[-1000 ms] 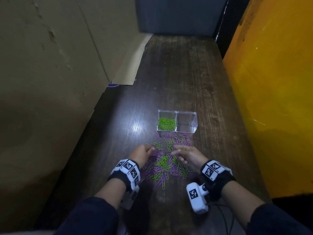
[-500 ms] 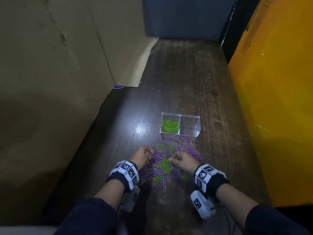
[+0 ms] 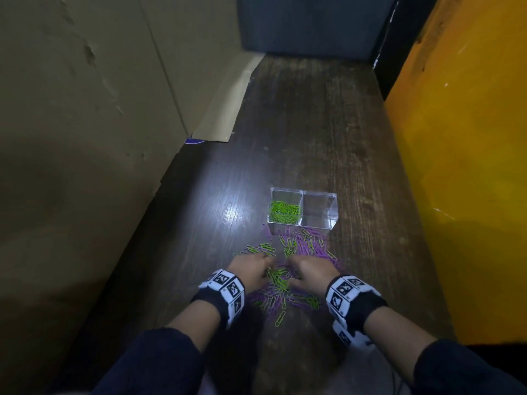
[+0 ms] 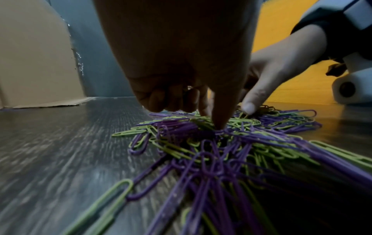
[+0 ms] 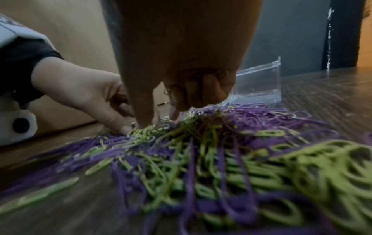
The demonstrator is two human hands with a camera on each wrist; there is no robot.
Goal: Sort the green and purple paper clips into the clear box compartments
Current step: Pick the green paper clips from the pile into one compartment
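Note:
A loose pile of green and purple paper clips (image 3: 281,283) lies on the dark wooden table (image 3: 313,132), in front of the clear two-compartment box (image 3: 302,192). The box's left compartment holds green clips (image 3: 285,212); the right one (image 3: 320,208) looks empty. My left hand (image 3: 266,270) is down in the pile, fingers curled, thumb and forefinger pinching at clips (image 4: 211,120). My right hand (image 3: 293,269) is close beside it, thumb and forefinger at the pile (image 5: 157,119), with a few clips (image 5: 171,95) tucked in its curled fingers.
A cardboard wall (image 3: 85,138) runs along the table's left side, with a flap (image 3: 225,109) lying on the table. A yellow panel (image 3: 470,166) borders the right side, and a dark panel (image 3: 308,21) closes the far end.
My right hand has drawn back and to the left, so both hands now meet at the middle of the pile. The left hand has barely moved. The box has stayed put.

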